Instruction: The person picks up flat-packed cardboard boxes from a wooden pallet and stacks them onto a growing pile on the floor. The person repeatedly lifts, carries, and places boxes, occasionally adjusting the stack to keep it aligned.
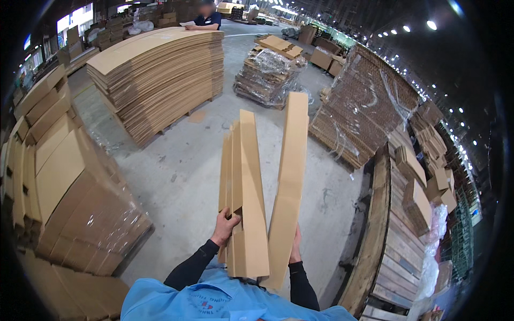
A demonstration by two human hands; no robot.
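My left hand is clamped on the near end of a bundle of folded cardboard strips, fingers wrapped over the left edge; my right hand is mostly hidden behind a separate long cardboard strip, thumb side showing, closed on its lower part; both pieces stand upright in front of my chest and splay apart toward the top, the right strip tilted away from the bundle; below them, my blue shirt with a round printed emblem, black sleeves on both forearms; grey concrete floor beyond; left, shrink-wrapped stacks of flat brown cartons leaning in rows; ahead left, a tall pallet of flat cardboard sheets, plain brown, unwrapped; a person in a dark top leans on its far edge; centre back, a lower pallet of wrapped bundles with clear film; right, a large film-wrapped stack showing corrugated edges; far right, wooden pallets stood on edge with small folded boxes piled behind; white plastic wrap hangs beside them.
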